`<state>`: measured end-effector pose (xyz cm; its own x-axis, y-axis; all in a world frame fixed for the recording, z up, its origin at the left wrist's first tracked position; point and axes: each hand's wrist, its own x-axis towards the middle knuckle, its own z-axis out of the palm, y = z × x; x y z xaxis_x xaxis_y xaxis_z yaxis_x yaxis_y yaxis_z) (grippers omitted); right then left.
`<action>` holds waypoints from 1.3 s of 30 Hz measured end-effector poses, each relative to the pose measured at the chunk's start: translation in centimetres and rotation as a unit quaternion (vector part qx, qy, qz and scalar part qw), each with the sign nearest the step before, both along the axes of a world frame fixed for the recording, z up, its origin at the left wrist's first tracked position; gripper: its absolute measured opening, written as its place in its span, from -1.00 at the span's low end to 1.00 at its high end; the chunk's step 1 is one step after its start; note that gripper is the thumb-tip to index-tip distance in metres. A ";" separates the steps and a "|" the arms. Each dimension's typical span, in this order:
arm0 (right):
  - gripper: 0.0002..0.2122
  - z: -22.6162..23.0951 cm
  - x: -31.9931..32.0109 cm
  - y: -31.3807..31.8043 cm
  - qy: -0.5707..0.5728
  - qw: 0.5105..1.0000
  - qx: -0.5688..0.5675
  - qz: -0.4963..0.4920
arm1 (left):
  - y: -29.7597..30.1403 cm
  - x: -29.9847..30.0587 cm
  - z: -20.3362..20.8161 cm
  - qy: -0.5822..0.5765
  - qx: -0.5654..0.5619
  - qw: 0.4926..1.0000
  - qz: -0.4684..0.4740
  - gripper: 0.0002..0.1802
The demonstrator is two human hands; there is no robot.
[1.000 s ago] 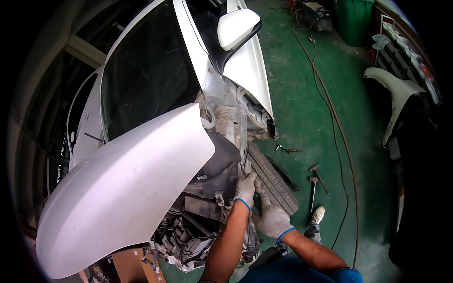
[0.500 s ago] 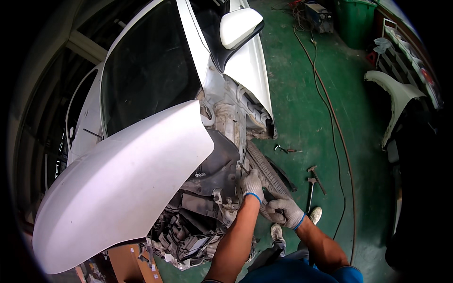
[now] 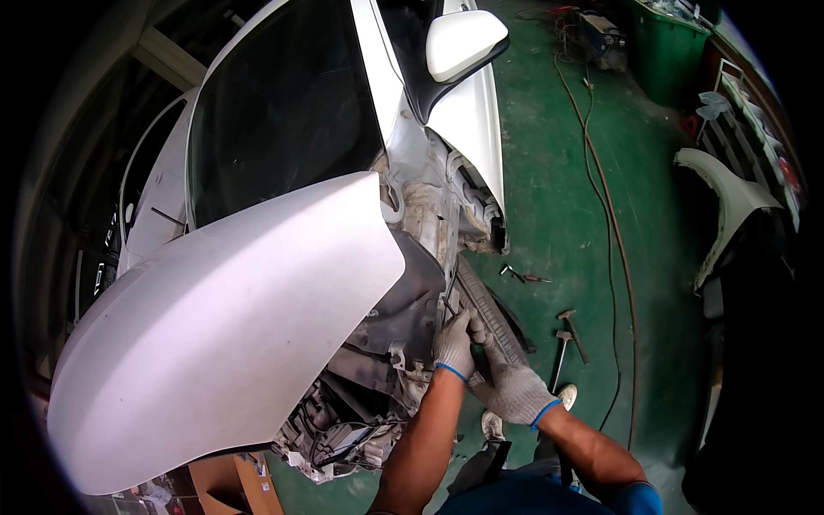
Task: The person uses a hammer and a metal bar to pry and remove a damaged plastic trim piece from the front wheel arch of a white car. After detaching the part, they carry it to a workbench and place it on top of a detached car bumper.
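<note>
Both my hands wear off-white knit gloves with blue cuffs and work at the stripped front corner of a white car. My left hand point(image 3: 453, 347) is closed around a thin dark rod-like tool point(image 3: 447, 305), whose end points at the grey metal inner panel. Close beside it, my right hand point(image 3: 518, 392) reaches in with its fingers together, the fingertips near or against the left hand. A dark bit shows between the hands, too small to name. Beneath them lies the wheel's tyre point(image 3: 491, 318). The raised white hood point(image 3: 232, 318) stands to the left, over the engine bay point(image 3: 343, 429).
Two hammers point(image 3: 562, 343) and small hand tools point(image 3: 524, 274) lie on the green floor to the right. A hose point(image 3: 614, 232) and a cable run along it. Farther right stands a loose white fender point(image 3: 725, 193); a green bin point(image 3: 669, 51) is at the back.
My right hand has moved up and inward to my left hand, its fingers now stretched toward it. The left hand stays at the panel. The whole view has shifted slightly.
</note>
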<state>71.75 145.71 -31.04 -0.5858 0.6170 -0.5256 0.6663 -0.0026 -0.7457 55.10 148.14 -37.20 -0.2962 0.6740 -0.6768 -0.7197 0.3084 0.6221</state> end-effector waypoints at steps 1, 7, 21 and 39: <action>-0.22 0.5 -0.8 -0.2 0.035 0.999 0.013 -0.013 | 0.0 -0.5 0.3 0.008 -0.018 1.000 -0.008 -0.79; -0.28 3.1 -2.1 -0.5 0.147 0.986 -0.050 -0.054 | -1.1 -2.4 2.6 -0.065 -0.010 0.997 -0.034 -0.73; -0.68 9.4 1.6 14.0 -0.066 0.952 0.199 0.223 | 3.6 1.3 0.2 -0.169 0.134 0.972 0.089 -0.69; -0.64 3.7 2.4 17.2 -0.091 0.946 0.196 0.242 | 5.1 4.0 -1.7 -0.042 0.078 0.981 0.173 -0.71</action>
